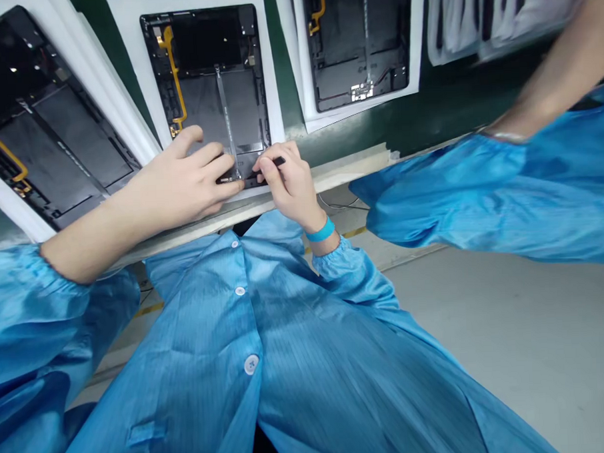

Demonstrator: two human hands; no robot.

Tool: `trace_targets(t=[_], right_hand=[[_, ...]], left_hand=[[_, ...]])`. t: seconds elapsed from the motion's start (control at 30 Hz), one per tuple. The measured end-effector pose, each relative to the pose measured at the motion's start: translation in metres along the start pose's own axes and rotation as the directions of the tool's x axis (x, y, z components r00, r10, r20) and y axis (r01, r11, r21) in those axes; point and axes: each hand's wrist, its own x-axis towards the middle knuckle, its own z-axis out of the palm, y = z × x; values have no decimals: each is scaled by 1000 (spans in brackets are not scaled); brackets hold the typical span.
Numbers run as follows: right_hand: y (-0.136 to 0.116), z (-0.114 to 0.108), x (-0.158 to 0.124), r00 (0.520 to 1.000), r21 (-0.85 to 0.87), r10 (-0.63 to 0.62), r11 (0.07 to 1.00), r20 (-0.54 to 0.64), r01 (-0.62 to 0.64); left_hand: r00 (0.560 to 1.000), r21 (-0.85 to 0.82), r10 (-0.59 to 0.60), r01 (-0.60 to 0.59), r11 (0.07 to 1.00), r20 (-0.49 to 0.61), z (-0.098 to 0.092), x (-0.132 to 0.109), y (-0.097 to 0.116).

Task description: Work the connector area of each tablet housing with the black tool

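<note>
An opened tablet housing [206,104] lies in front of me, with an orange flex cable along its left side and a grey ribbon cable [225,113] down its middle. My left hand [180,182] is over its lower left part, fingers apart, one fingertip touching near the small board at the bottom edge. At the lower right corner, my right hand [290,180] pinches a thin black tool [280,161] between thumb and fingers. The tool's tip points at the bottom edge beside the ribbon's end; its exact contact is hidden. A blue band circles my right wrist.
White foam sheets [123,34] lie under the housing on the green table [290,87]. Other opened housings lie left [52,130] and right [359,44]. White-wrapped pieces [458,19] stand at the back right. Another person's forearm [550,75] reaches in from the right.
</note>
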Motion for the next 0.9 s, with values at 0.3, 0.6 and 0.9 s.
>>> trace_targets(t=[0.3,0.6,0.9], right_hand=[[4,1,0,999,6,22,1000,23,-22],[1,0,1,994,16,102,995,41,-103],[9,1,2,997,-30,39,999,66,-37]], left_hand=[[996,-296,-83,73,952,-21,10,4,-22],[979,-445,-200,191,875,28,19,9,-26],[987,-371,-164,151,916,-3,7,5,-17]])
